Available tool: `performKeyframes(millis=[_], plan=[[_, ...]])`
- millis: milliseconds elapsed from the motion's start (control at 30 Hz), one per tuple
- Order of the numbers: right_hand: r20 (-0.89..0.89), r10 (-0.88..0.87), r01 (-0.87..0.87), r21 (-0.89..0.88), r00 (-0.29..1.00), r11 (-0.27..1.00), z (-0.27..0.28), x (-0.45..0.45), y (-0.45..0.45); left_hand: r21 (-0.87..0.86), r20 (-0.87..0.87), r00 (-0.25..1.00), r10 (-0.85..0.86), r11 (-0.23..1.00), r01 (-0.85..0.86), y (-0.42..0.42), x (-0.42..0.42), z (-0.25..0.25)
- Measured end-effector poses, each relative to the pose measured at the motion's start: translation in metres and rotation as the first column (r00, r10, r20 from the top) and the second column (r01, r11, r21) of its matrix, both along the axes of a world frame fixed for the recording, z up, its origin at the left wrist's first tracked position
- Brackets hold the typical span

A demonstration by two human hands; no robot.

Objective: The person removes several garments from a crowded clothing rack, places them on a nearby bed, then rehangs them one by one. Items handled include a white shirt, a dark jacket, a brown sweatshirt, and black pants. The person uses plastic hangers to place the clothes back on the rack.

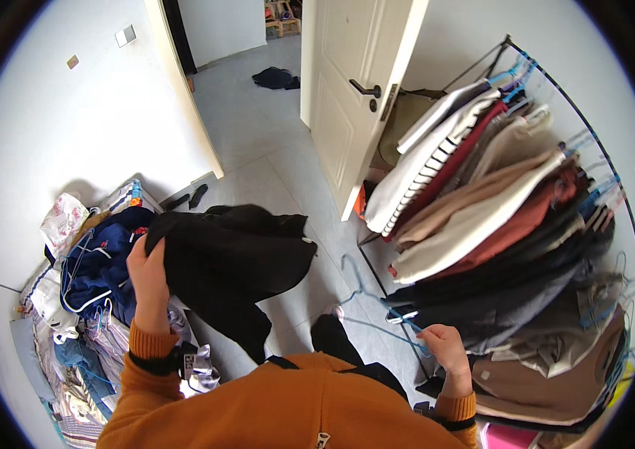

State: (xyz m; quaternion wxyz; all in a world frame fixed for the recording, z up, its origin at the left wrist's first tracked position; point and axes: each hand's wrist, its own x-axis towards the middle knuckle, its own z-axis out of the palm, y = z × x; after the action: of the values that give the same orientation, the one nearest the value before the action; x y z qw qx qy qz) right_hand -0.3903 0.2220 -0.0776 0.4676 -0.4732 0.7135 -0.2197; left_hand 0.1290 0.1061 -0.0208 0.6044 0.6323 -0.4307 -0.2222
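Observation:
My left hand (149, 275) grips a black garment (233, 252) by its left edge, and the dark cloth hangs out to the right above the floor. Its exact kind is hard to tell. In my right hand (442, 343) is a blue clothes hanger (373, 311), held by one corner with its hook pointing up and away from me. Nothing hangs on that hanger. The garment and the hanger are apart. Just left of my left hand lies a navy blue garment with white trim (98, 258), on a heap of clothes.
To the right stands a clothes rack (592, 126) packed with hanging garments (480, 207). A white door (351, 95) stands ajar ahead. Dark cloth (273, 78) lies on the grey floor (250, 140) in the doorway. Bags, including a floral one (63, 219), crowd the left wall.

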Motion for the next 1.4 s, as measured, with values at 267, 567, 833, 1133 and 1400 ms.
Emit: performKeyframes(millis=[267,567,833,1133,1400], plan=[[-0.227,0.423,-0.449,-0.077,0.877,0.89,0.016,0.006,-0.203,-0.239,0.1,0.947,0.305,0.931,-0.275,-0.102,0.007,0.015],[0.67,0.205,-0.314,0.044,0.713,0.948,0.094,0.057,-0.4,-0.239,-0.133,0.887,0.442,0.854,-0.462,-0.2,0.016,0.009],[0.15,0.916,-0.618,-0.696,0.372,0.365,0.206,0.151,-0.532,-0.171,-0.165,0.911,0.378,0.899,-0.404,-0.349,0.055,0.008],[-0.19,0.876,-0.562,-0.821,0.443,0.106,0.228,0.27,-0.694,-0.062,-0.087,0.98,0.178,0.981,-0.184,-0.562,0.138,0.001],[-0.268,0.396,-0.475,-0.394,0.878,0.787,0.145,0.274,-0.858,0.176,0.153,0.978,0.142,0.97,-0.168,-0.715,0.174,-0.05]])
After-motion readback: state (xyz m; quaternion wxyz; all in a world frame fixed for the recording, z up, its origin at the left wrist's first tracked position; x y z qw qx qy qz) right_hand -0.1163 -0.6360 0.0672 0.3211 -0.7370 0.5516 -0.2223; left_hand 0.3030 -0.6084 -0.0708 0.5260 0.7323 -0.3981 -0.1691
